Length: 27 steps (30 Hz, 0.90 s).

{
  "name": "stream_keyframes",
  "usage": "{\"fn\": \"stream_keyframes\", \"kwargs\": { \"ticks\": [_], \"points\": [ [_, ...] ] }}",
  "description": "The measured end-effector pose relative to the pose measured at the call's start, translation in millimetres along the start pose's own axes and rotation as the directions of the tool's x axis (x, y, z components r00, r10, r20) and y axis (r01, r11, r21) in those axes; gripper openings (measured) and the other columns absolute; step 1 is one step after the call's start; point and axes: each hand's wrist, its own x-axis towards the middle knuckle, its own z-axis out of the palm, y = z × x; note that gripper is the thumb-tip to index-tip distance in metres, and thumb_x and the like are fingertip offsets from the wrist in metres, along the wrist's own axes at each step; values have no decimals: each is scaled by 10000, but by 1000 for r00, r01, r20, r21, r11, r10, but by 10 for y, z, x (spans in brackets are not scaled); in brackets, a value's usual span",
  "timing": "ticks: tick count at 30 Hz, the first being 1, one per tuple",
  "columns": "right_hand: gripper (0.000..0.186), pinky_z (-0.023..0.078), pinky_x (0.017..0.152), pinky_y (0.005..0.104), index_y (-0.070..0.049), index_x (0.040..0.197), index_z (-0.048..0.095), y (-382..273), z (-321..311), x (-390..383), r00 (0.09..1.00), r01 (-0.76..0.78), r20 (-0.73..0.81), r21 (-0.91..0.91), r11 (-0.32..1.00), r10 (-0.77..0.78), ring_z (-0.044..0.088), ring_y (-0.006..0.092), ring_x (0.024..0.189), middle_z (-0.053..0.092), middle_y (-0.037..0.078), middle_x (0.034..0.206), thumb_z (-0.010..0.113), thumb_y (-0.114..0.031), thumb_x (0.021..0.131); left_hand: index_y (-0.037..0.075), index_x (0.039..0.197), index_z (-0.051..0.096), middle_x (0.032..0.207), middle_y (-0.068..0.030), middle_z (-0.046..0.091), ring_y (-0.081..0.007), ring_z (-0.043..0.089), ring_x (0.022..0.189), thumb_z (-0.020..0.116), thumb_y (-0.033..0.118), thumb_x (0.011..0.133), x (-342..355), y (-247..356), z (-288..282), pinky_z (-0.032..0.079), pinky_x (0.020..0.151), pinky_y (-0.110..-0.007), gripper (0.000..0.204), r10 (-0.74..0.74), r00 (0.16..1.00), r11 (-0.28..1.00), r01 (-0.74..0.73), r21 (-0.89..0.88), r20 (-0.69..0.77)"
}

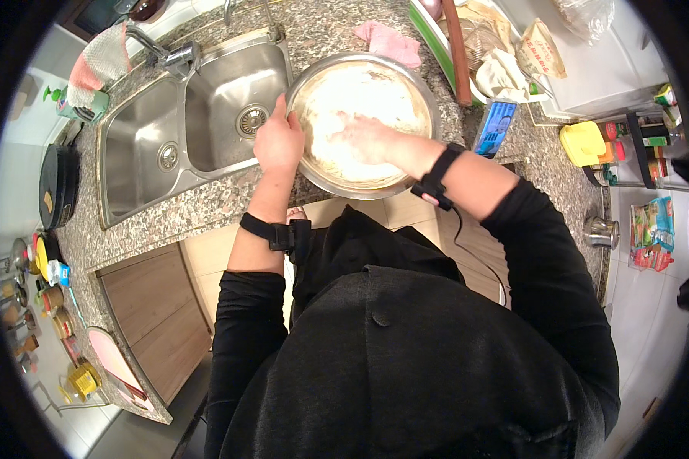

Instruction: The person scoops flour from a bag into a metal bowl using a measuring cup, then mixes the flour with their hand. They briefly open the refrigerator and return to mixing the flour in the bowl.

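A wide metal bowl (429,99) stands on the counter in front of me. In it lies a white, floury mass (360,88), so brightly lit that its texture is mostly washed out. My left hand (280,141) is closed on the bowl's left rim, with the index finger pointing up along the outside. Inside the bowl, my right hand (366,139) reaches into the white mass from the right. Its fingers look bent and somewhat apart, the tips lost in glare, and no tool shows in it. Both wrists wear black straps.
Left of the bowl is a double steel sink (142,138) with a faucet (180,57). A pink cloth (388,42) lies behind the bowl. To the right, a phone (494,128) leans near a green-edged tray (436,34) of kitchen items. A cable (459,229) hangs from my right wrist strap.
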Motion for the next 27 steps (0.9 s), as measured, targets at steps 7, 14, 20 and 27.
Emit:
{"fn": "stream_keyframes", "kwargs": {
  "ticks": [7, 14, 20, 27],
  "points": [
    [475, 395, 978, 548, -167, 1301, 529, 230, -51, -674, 994, 11, 106, -77, 997, -2, 410, 307, 1274, 447, 188, 1357, 550, -257, 835, 143, 1306, 545, 786, -181, 655, -371, 638, 760, 559, 258, 883, -21, -23, -13, 495, 708, -456, 439, 28, 998, 996, -32, -83, -55],
    [540, 362, 1041, 452, -19, 1299, 494, 697, 208, 315, 974, 11, 216, -321, 947, 62, 489, 360, 1178, 564, 212, 1207, 567, -234, 809, 140, 1320, 510, 837, -175, 679, -365, 656, 796, 521, 226, 893, -18, -26, -16, 517, 717, -470, 436, 29, 1000, 999, -29, -40, -6],
    [600, 329, 1080, 427, -42, 1332, 448, 175, 168, 476, 998, -64, 38, 307, 949, 55, 444, 417, 1218, 497, 219, 1309, 588, -358, 841, 158, 1324, 513, 865, -179, 678, -367, 653, 818, 521, 250, 894, -42, 29, -31, 514, 727, -469, 440, -20, 1000, 1000, 19, -22, -16],
    [350, 466, 918, 410, -78, 1154, 579, 224, 351, -449, 992, 45, -120, -39, 998, -49, 578, 340, 1043, 577, 187, 1167, 561, -222, 836, 163, 1327, 519, 876, -189, 670, -371, 647, 844, 541, 276, 886, -94, 13, -75, 507, 750, -459, 456, 10, 1000, 1000, -9, -19, 15]
  ]
}}
